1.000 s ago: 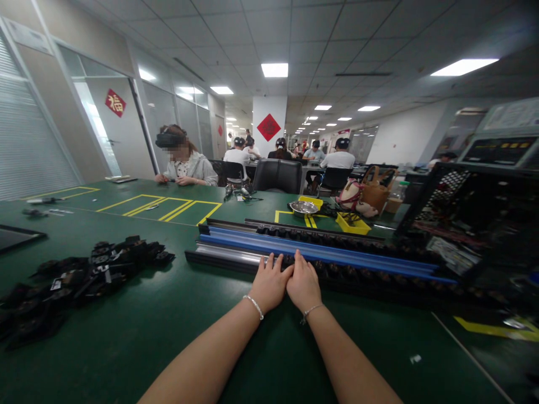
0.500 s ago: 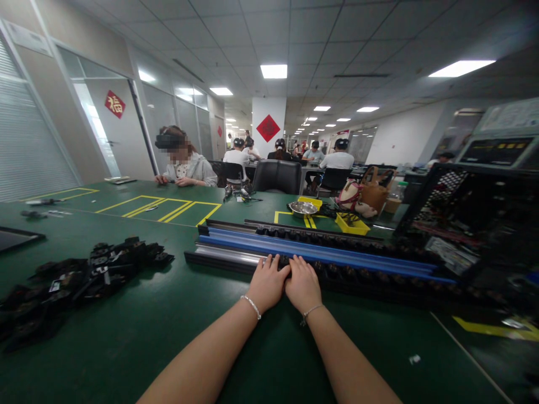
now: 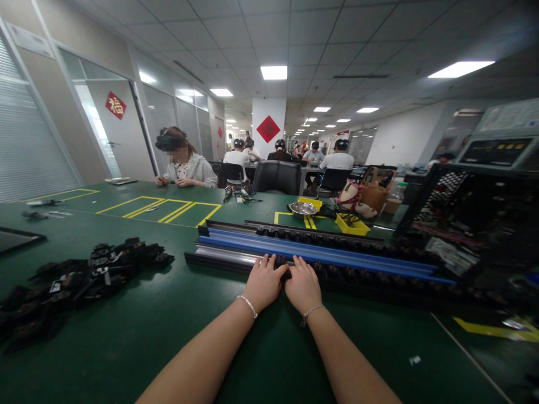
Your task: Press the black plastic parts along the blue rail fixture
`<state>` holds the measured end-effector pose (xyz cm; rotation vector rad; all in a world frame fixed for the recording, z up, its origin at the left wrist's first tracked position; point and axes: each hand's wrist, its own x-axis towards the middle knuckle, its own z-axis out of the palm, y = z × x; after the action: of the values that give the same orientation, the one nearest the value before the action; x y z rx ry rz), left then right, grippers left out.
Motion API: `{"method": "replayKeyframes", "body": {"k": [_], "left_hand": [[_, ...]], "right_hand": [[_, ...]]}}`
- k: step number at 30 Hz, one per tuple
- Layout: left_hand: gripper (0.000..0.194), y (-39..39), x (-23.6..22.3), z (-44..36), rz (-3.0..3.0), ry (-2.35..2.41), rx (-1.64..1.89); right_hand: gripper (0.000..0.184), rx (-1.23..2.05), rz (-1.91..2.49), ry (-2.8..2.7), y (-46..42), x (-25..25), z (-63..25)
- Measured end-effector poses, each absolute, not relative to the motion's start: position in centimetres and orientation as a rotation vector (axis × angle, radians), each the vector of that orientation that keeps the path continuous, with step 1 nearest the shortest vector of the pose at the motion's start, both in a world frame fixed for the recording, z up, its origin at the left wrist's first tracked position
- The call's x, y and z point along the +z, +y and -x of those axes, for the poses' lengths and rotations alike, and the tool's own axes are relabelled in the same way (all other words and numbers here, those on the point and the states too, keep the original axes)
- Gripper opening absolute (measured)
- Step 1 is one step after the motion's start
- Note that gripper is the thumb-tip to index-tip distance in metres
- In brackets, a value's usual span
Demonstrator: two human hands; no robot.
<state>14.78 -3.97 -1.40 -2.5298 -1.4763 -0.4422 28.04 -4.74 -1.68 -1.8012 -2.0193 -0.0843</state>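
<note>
A long black rail [image 3: 219,262] with a silvery channel lies across the table in front of me. My left hand [image 3: 264,283] is curled over its near edge, fingertips on the channel. Close beside it, my right hand [image 3: 303,285] grips the same rail further right. Between the two hands a small black part [image 3: 281,260] sits in the channel, with both thumbs close to it; whether they touch it is hard to see. A row of similar black parts [image 3: 357,275] fills the rail to the right. Behind it runs a blue rail [image 3: 311,248].
A heap of black parts [image 3: 101,269] lies on the green table [image 3: 138,342] at left. Beyond the rails are a metal bowl [image 3: 302,209] and a yellow tray [image 3: 352,224]. A dark open-fronted rack [image 3: 455,213] stands at right. Across the table sits a person [image 3: 185,163].
My left hand has shifted slightly left, widening the gap between the hands. My right hand's fingers have spread a little on the rail. The rails have not visibly moved.
</note>
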Motion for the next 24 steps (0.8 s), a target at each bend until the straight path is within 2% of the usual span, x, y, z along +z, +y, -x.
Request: {"method": "replayKeyframes", "body": {"k": [24], "left_hand": [[0.044, -3.7, -1.3, -13.3, 2.497, -1.531, -0.459]], "right_hand": [[0.035, -0.141, 1.787, -2.051, -4.7, -1.5, -28.1]]}}
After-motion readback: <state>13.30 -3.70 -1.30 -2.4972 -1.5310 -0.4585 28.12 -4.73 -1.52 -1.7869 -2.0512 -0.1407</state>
